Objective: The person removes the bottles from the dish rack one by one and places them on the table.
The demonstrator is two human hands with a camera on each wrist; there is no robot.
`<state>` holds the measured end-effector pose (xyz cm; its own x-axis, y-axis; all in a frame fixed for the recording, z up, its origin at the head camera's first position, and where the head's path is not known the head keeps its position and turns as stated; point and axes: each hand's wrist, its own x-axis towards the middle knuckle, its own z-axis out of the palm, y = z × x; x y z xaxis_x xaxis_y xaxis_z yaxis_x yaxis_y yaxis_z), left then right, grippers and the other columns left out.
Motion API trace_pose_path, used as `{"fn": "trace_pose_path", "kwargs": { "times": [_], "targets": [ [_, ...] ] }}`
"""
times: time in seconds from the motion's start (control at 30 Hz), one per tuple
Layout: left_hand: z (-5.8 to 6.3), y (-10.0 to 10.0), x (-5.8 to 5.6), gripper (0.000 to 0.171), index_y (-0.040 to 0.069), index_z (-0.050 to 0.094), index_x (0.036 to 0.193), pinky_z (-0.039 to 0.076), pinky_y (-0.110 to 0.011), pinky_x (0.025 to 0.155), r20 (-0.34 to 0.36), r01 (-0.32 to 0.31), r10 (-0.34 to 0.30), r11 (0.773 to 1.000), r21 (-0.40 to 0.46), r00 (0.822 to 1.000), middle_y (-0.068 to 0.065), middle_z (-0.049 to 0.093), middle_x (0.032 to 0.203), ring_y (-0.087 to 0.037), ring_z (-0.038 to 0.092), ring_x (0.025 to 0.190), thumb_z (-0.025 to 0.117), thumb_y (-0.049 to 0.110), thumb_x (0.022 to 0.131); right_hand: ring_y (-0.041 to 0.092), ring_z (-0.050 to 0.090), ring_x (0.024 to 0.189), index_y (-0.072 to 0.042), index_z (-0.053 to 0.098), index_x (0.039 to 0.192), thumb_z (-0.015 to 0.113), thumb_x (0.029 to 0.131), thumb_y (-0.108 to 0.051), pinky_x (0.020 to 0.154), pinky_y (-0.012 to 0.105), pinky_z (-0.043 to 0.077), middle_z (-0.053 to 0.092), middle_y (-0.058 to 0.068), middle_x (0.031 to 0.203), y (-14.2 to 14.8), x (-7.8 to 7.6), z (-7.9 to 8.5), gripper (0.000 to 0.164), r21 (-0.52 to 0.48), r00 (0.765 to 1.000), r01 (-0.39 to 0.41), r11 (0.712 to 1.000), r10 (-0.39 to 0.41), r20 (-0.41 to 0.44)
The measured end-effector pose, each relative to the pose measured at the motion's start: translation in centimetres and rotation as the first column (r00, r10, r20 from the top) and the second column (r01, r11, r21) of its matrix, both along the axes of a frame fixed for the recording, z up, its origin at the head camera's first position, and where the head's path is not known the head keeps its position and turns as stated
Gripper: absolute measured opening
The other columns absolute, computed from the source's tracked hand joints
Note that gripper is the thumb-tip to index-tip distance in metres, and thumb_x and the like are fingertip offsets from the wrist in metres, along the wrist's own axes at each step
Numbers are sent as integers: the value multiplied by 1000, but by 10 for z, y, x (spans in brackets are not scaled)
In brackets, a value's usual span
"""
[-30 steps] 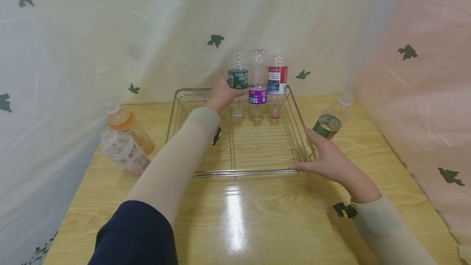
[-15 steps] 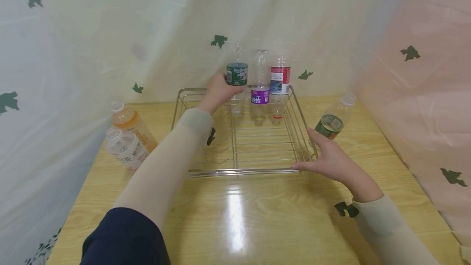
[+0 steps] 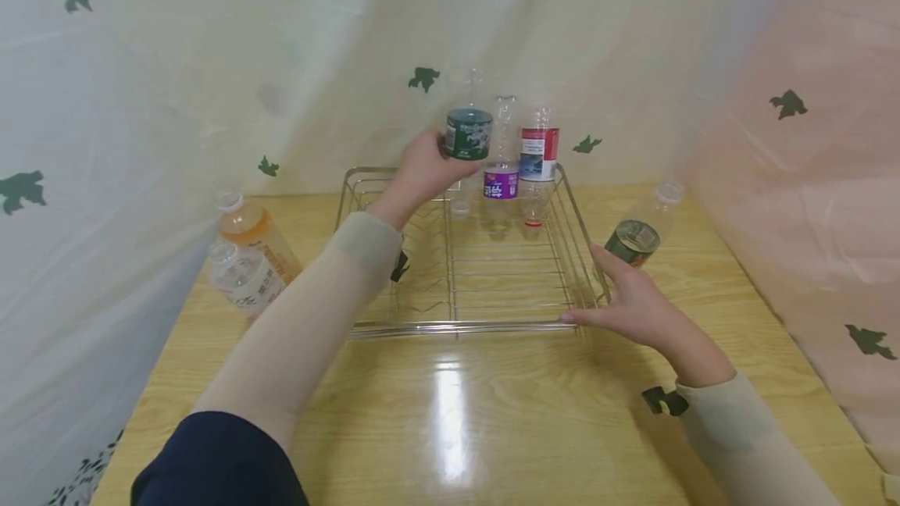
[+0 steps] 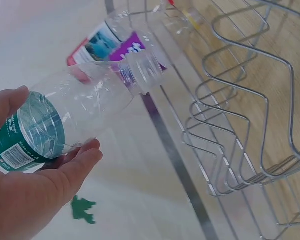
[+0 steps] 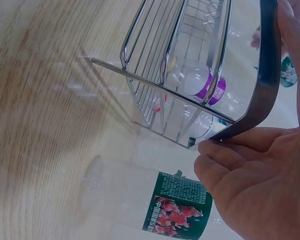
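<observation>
My left hand (image 3: 429, 166) grips a clear plastic bottle (image 3: 469, 133) with a green label, neck downward, over the back of a wire dish rack (image 3: 492, 327). In the left wrist view, its uncapped-looking neck points toward the rack's wires. Just right of it, a purple-label bottle (image 3: 501, 183) and a red-label bottle (image 3: 538, 155) stand upside down along the rack's back rim. My right hand (image 3: 636, 307) holds the rack's front right corner, thumb on the front rim and fingers along the side. Close by those fingers stands another green-label bottle (image 5: 177, 206), upright on the table.
On the table (image 3: 520, 420) left of the rack stand an orange-label bottle (image 3: 256, 234) and a pink-and-white one (image 3: 242, 276), the latter partly behind my left sleeve. Patterned sheeting (image 3: 316, 76) rises behind the table. Zigzag wires (image 4: 245, 107) fill the rack's left part.
My left hand has raised the green-label bottle higher above the rack and shifted it slightly right, toward the purple-label one. The right hand keeps its place on the rack's corner.
</observation>
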<state>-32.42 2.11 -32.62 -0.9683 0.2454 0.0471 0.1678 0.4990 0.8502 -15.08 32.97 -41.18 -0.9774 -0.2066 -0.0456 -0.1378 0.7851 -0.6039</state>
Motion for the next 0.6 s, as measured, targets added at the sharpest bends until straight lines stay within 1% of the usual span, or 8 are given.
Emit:
{"fn": "trace_pose_path", "kwargs": {
  "times": [0.13,0.33,0.47,0.6],
  "targets": [
    [7,0,10,65,3,53,135,57,-32,83,-44,34,-34,999,-1,998,-8,62,117,-20,61,99,85,30,85,50,21,145,2,13,161,86,72,-62,114,66,24,17,27,163,0,0,1,132,-7,1000,0,1000,0,1],
    [12,-2,27,69,4,51,133,56,-30,83,-64,46,-46,999,3,997,-7,60,119,-19,60,101,89,28,81,51,21,145,1,12,161,85,71,-63,113,67,24,17,28,163,-1,0,1,132,-8,1000,-2,1000,2,8],
    [16,-3,39,71,4,51,136,54,-31,89,-100,63,-64,998,-11,993,-5,60,123,-18,58,107,88,30,81,50,21,145,1,12,161,85,72,-63,113,67,25,17,27,163,-2,0,1,132,-11,1000,-2,1000,2,10],
    [18,-7,53,68,6,53,135,52,-33,93,-130,89,-87,996,10,988,-2,60,123,-18,56,110,89,28,80,51,21,145,2,12,161,85,72,-62,113,67,24,16,27,163,-2,1,1,131,-12,1000,-4,1000,4,8]
  ]
}}
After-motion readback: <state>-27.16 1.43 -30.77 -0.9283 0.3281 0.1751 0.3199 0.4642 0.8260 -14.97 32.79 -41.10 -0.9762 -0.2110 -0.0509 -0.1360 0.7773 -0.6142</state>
